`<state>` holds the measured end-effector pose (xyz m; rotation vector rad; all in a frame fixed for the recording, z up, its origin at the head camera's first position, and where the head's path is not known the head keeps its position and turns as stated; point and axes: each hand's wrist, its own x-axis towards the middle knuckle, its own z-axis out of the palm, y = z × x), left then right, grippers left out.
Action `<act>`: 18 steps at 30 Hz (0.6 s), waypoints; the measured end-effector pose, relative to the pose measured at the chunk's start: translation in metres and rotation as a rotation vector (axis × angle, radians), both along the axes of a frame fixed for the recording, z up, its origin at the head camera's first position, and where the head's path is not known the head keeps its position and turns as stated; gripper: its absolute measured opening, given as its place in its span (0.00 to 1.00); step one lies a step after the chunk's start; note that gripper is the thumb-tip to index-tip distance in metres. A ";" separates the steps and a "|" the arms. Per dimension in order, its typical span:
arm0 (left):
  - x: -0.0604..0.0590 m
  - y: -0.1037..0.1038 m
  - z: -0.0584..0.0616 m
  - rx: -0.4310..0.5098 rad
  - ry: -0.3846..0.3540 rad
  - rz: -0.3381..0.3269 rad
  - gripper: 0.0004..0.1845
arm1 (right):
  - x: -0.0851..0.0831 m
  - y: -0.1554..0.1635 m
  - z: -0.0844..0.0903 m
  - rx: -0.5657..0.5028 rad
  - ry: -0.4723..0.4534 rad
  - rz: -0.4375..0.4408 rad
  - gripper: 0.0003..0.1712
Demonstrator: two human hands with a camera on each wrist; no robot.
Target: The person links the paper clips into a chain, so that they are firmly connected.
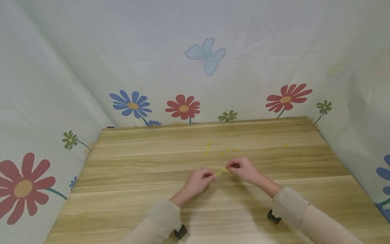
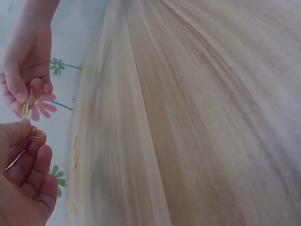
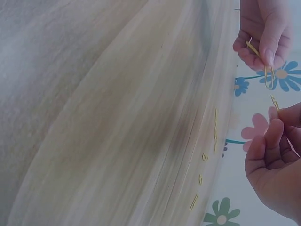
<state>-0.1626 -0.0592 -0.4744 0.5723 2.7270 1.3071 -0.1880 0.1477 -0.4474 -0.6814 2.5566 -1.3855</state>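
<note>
Both hands meet over the middle of the wooden table [image 1: 137, 162]. My left hand [image 1: 210, 176] pinches a yellow paper clip [image 1: 218, 174] between thumb and fingers; the left wrist view shows that clip [image 2: 36, 135] at the fingertips of the left hand [image 2: 29, 134]. My right hand [image 1: 229, 166] pinches a second yellow clip [image 1: 224, 169], which the right wrist view shows [image 3: 274, 102] at the right hand's [image 3: 275, 117] fingertips. The two clips' ends lie close together; whether they touch is unclear. In the right wrist view the left hand's clip [image 3: 265, 70] hangs down.
Several loose yellow paper clips [image 1: 221, 154] lie scattered just beyond the hands, and one more clip [image 1: 286, 145] lies far right. Flower-printed cloth walls [image 1: 182, 106] close the table on three sides. Two dark clamps [image 1: 180, 232] sit at the near edge.
</note>
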 end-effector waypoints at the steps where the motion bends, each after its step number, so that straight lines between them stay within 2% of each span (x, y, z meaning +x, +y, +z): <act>1: 0.000 0.001 0.000 0.004 0.004 -0.003 0.08 | 0.000 -0.001 0.000 -0.005 -0.002 0.003 0.05; 9: 0.000 0.004 0.003 0.011 0.037 -0.018 0.07 | 0.002 -0.008 0.002 -0.016 -0.047 0.005 0.06; 18: 0.000 0.005 0.003 0.012 0.069 -0.013 0.06 | 0.018 -0.016 0.033 -0.024 -0.062 0.009 0.07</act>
